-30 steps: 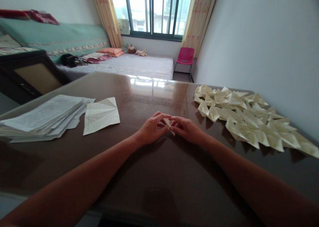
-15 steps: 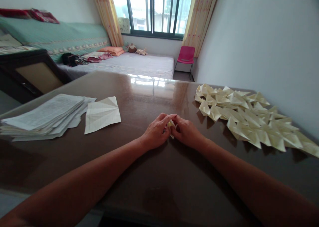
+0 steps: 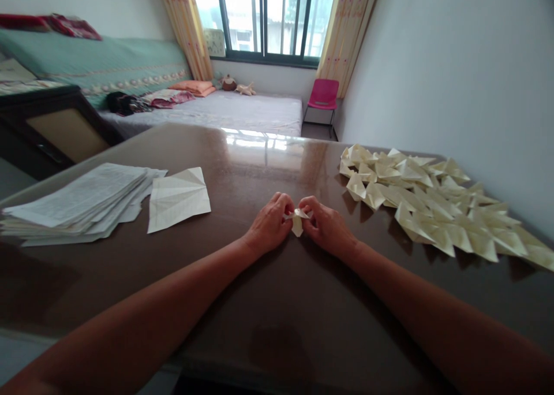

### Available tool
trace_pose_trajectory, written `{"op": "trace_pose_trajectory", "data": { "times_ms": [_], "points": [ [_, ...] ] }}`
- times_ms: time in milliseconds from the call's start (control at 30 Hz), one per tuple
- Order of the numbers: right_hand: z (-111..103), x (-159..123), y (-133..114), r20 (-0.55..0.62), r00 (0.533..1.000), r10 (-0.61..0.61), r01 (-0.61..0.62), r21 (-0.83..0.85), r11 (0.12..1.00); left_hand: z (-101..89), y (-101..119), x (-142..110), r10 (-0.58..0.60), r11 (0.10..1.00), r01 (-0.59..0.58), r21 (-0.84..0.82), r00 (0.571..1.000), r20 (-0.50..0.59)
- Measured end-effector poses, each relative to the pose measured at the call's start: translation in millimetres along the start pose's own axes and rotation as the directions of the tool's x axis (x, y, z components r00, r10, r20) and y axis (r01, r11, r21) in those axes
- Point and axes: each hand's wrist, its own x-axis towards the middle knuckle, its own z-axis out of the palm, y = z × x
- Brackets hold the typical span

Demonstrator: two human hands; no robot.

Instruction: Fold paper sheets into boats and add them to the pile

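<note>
Between my two hands, above the middle of the brown table (image 3: 259,302), is a small folded piece of cream paper (image 3: 297,224). My left hand (image 3: 273,220) pinches its left side, and my right hand (image 3: 324,220) pinches its right side. Both sets of fingers are closed, and they cover the paper's outer ends. A pointed flap hangs down in the gap between the hands. To the left lies a single creased sheet of cream paper (image 3: 179,200), with fold lines fanning across it.
A stack of loose printed sheets (image 3: 78,201) lies at the table's left. Along the right side, several folded cream paper pieces (image 3: 433,204) sit in overlapping rows. Beyond the table are a bed (image 3: 259,109), a pink chair (image 3: 322,94) and a dark cabinet (image 3: 56,129).
My hands have moved slightly apart, and my fingertips no longer meet over the folded paper. More of the paper now shows between them.
</note>
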Motion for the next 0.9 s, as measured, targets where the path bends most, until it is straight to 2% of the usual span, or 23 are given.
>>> {"op": "trace_pose_trajectory", "data": {
  "times_ms": [133,333,467,633,733,900],
  "points": [
    [-4.6,-0.6,3.0,0.002,0.999,-0.039,0.039,0.010,0.999,-7.2,-1.0,-0.5,0.023,0.998,-0.027,0.050,0.996,0.086],
    [-14.6,-0.3,11.3,0.121,0.977,-0.175,0.182,-0.049,0.982,-20.9,0.4,-2.3,0.128,0.963,-0.173,0.207,0.968,0.214],
    [-22.1,0.8,12.3,0.201,0.947,-0.251,0.273,-0.093,0.957,-28.4,1.7,-2.2,0.154,0.927,-0.245,0.285,0.939,0.308],
    [-29.0,1.9,9.3,0.271,0.899,-0.344,0.395,-0.166,0.903,-38.3,10.8,-1.6,0.131,0.883,-0.294,0.367,0.903,0.410],
    [-31.1,1.7,7.8,0.279,0.879,-0.387,0.435,-0.135,0.890,-42.0,17.0,-2.0,0.110,0.858,-0.315,0.406,0.885,0.453],
    [-32.2,2.6,11.1,0.259,0.880,-0.397,0.404,0.029,0.914,-43.4,22.1,-3.8,0.069,0.835,-0.305,0.458,0.884,0.463]
  ]
}}
